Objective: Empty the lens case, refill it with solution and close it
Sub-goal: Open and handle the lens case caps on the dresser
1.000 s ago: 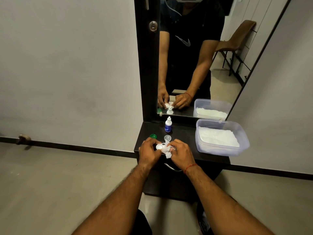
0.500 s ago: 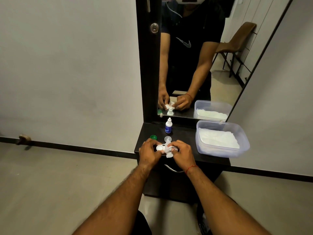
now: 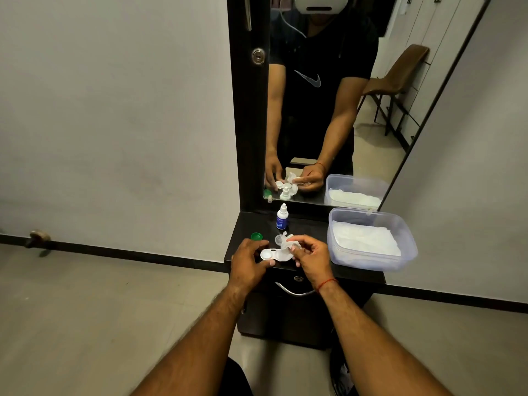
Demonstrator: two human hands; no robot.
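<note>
My left hand (image 3: 248, 262) curled round the lens case (image 3: 267, 254), thumb at its near edge. My right hand (image 3: 313, 258) pinched a tissue (image 3: 286, 243) in its fingertips, both forearms reaching forward.

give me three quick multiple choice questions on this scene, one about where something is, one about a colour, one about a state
1. Where is the solution bottle?
A) in the plastic tub
B) upright at the back of the dresser top
C) on the floor

2. What colour is the loose cap lying left of the bottle?
A) red
B) green
C) black

3. How is the well of the lens case nearest the left hand?
A) uncapped and open
B) closed with a green cap
C) covered by the bottle

Answers:
1 B: it stands alone on the dark top, just below the mirror.
2 B: the cap is plainly green against the dark surface.
3 A: the white well shows open while the left hand holds the case and the right hand pinches a tissue.
</note>
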